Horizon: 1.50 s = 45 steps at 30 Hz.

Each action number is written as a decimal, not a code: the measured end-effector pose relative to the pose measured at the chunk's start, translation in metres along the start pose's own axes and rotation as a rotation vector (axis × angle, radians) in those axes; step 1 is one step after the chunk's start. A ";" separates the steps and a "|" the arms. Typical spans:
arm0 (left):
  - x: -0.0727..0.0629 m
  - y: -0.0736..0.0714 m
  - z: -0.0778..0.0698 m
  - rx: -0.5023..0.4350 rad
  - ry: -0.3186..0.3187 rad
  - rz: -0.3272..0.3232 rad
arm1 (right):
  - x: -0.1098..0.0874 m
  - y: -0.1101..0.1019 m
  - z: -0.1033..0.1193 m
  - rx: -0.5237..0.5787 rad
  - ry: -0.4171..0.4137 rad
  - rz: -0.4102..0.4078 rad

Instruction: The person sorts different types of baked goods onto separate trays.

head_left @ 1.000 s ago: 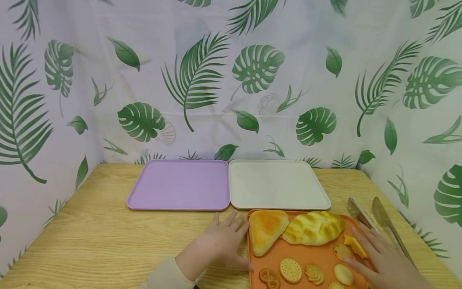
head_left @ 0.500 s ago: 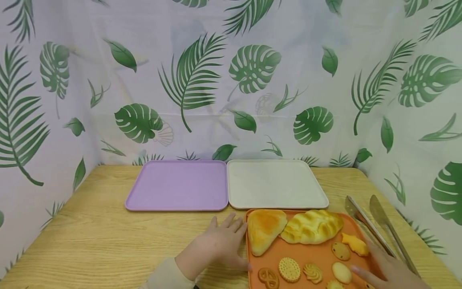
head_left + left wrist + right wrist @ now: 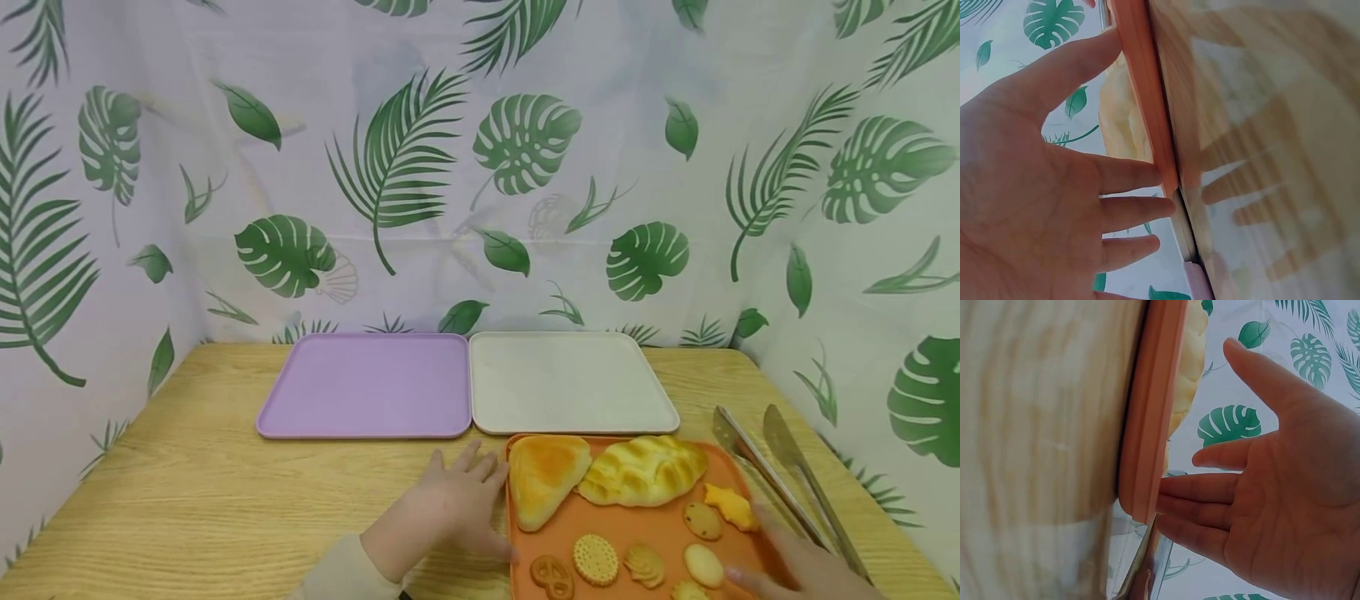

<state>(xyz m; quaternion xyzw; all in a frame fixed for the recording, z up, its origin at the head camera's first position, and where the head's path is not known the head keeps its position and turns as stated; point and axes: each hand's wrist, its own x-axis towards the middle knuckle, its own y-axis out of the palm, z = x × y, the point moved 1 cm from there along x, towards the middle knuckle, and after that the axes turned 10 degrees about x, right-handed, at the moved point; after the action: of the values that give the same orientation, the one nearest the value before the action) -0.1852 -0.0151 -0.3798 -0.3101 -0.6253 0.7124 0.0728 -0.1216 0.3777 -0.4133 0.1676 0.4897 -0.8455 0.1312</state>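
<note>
An orange tray [image 3: 630,523] lies at the near right of the table. On it are a triangular bread [image 3: 547,479], a braided loaf [image 3: 645,471], a round cracker [image 3: 596,559], a fish-shaped cracker [image 3: 731,507] and several other small biscuits. My left hand [image 3: 453,508] is at the tray's left edge with fingers spread, thumb and fingertips right at the rim in the left wrist view. At the opposite edge is my right hand [image 3: 806,567], partly cut off below. Its fingers [image 3: 1200,494] extend straight to the rim in the right wrist view, palm showing, nothing held.
Behind the orange tray, a purple tray [image 3: 367,387] and a white tray [image 3: 573,383] stand side by side. Long metal utensils [image 3: 783,437] with flat blades lie right of the orange tray, partly behind my right hand. A leaf-printed cloth [image 3: 435,167] surrounds the wooden table [image 3: 225,492].
My right hand has drawn back toward me along the tray's right side, uncovering the fish-shaped cracker. The left hand stays at the left edge. The head view has shifted slightly.
</note>
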 end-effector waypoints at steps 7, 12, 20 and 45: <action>-0.007 0.005 0.012 -0.028 -0.019 -0.019 | 0.004 0.009 -0.013 -0.081 -0.233 -0.050; -0.020 0.007 0.024 -0.037 -0.022 -0.030 | 0.014 0.021 -0.032 -0.339 -0.479 -0.171; -0.036 0.014 0.044 -0.051 -0.034 -0.028 | 0.012 0.033 -0.020 -0.287 -0.530 -0.114; -0.083 0.043 0.123 -0.179 -0.107 -0.030 | 0.010 0.053 0.068 -0.417 -0.492 -0.026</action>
<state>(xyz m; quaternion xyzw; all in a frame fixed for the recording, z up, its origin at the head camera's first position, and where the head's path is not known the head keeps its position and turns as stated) -0.1724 -0.1687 -0.3883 -0.2674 -0.6939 0.6683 0.0219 -0.1213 0.2922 -0.4275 -0.0787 0.6082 -0.7435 0.2667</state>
